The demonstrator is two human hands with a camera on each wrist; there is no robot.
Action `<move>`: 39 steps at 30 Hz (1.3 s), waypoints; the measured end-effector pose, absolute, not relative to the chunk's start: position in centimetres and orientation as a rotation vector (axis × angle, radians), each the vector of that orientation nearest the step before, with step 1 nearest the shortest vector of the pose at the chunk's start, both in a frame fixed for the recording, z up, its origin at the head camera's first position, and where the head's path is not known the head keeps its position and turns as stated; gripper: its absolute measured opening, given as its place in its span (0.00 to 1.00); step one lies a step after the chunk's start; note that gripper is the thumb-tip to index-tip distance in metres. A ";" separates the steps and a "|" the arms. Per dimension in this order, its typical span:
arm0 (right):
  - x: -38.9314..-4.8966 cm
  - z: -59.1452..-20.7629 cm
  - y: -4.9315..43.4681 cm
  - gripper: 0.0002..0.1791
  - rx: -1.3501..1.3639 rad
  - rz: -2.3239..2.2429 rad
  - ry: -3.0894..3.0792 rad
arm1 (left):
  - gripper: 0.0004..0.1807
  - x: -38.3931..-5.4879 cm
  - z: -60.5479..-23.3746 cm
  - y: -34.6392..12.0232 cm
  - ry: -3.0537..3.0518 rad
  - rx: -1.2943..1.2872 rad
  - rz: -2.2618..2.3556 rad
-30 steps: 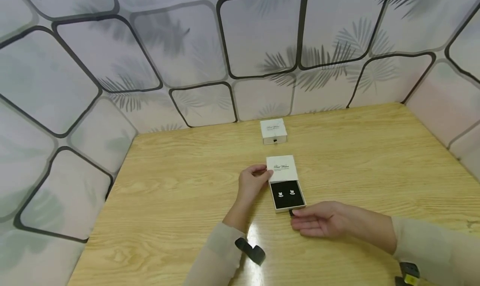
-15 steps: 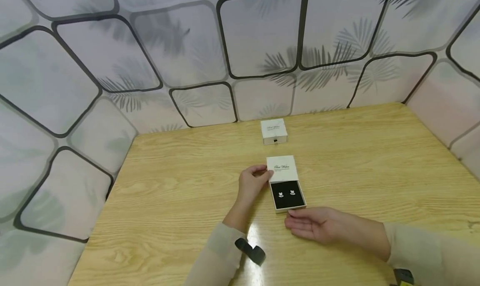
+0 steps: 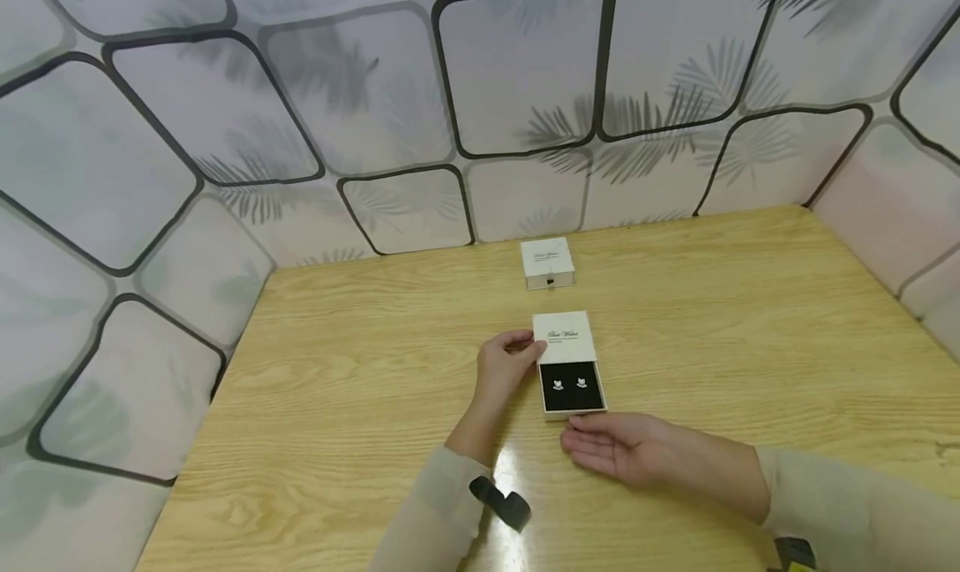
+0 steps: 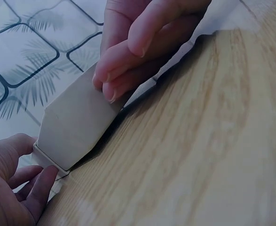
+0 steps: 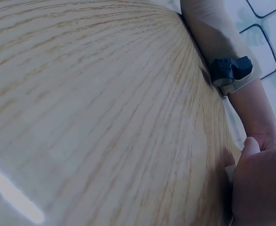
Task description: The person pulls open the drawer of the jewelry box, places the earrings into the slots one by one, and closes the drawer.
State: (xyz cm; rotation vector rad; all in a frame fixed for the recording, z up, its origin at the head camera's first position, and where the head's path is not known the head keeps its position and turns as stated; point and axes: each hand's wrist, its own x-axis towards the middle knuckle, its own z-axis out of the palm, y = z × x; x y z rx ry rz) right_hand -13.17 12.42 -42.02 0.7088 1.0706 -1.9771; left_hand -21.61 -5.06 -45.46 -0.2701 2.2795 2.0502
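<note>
A white jewelry box [image 3: 562,330] with its drawer [image 3: 573,387] partly pulled out toward me lies on the table. The drawer's black pad bears two small bear-shaped earrings [image 3: 570,384]. At the sleeve's left side my left hand [image 3: 504,368] grips it, thumb on the top. My right hand [image 3: 626,447] is at the drawer's front edge, its fingers extended together and the thumb touching that edge. In the left wrist view the left hand [image 4: 142,47] holds one end of the box [image 4: 79,120], and the right hand [image 4: 13,179] touches the other end.
A second white box [image 3: 547,262], closed, with a small black tab in front, stands behind the first near the wall. The wooden table [image 3: 352,388] meets patterned walls [image 3: 525,63] at the back and sides. Both wrists carry black camera mounts [image 3: 501,504].
My right hand has let go of the black tab and shifted left along the drawer front. The drawer has slid slightly into the sleeve. The left hand has stayed put.
</note>
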 end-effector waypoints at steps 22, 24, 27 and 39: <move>-14.5 -41.9 12.2 0.05 0.713 -1.982 1.109 | 0.16 -21.3 -45.3 -5.0 2.270 -0.271 2.063; -14.6 -42.0 12.2 0.05 0.713 -1.981 1.116 | 0.16 -21.2 -45.3 -5.0 2.261 -0.264 2.075; -14.9 -42.0 12.3 0.04 0.716 -1.979 1.128 | 0.16 -21.2 -45.3 -5.0 2.250 -0.268 2.083; -15.5 -41.9 12.7 0.08 0.664 -1.955 1.102 | 0.17 -21.7 -45.6 -5.0 2.191 -0.281 2.105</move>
